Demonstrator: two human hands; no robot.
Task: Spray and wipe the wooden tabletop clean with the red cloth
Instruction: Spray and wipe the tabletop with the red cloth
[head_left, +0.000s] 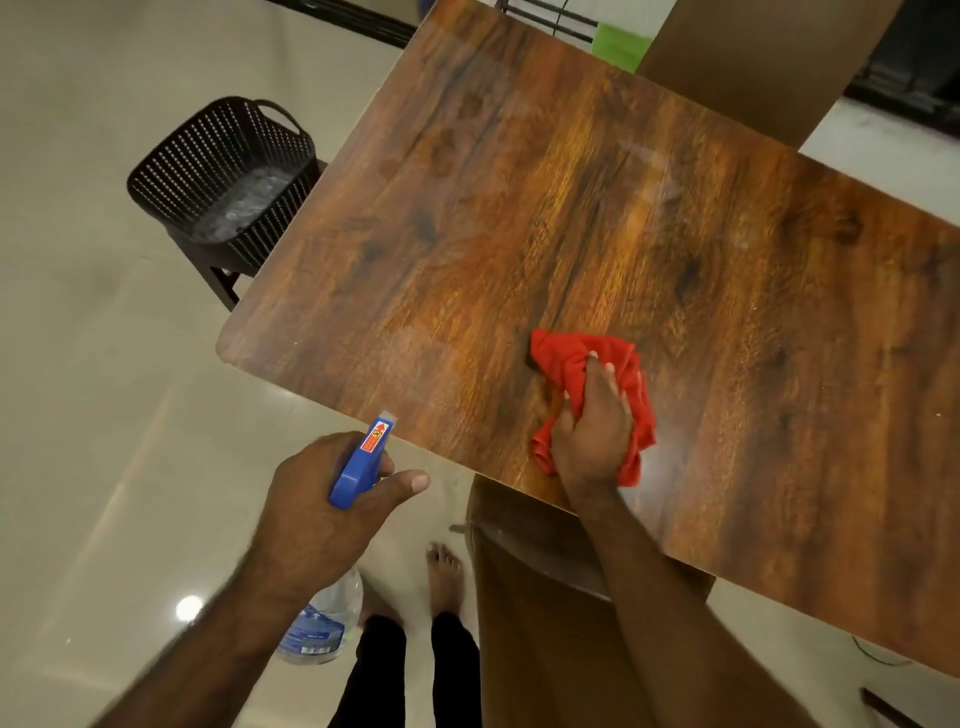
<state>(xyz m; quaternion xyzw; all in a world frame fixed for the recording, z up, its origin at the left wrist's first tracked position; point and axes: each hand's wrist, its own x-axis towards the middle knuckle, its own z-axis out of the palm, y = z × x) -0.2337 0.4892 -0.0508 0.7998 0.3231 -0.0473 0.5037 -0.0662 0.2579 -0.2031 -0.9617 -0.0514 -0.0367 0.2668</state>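
Observation:
The wooden tabletop (571, 208) fills the middle and right of the head view, glossy brown with dark grain. A crumpled red cloth (566, 358) lies on it near the front edge. My right hand (592, 431) grips the cloth from above and presses it onto the wood. My left hand (317, 499) holds a spray bottle by its neck, off the table's front edge over the floor. The bottle's blue trigger head (361, 462) points toward the table, and its clear body (324, 623) hangs below my wrist.
A black perforated basket (223, 176) sits on a dark stool left of the table. A brown chair back (545, 597) stands under the front edge. My bare feet (444, 571) are on the shiny tiled floor. A brown panel (753, 62) and green item (621, 44) lie beyond the far edge.

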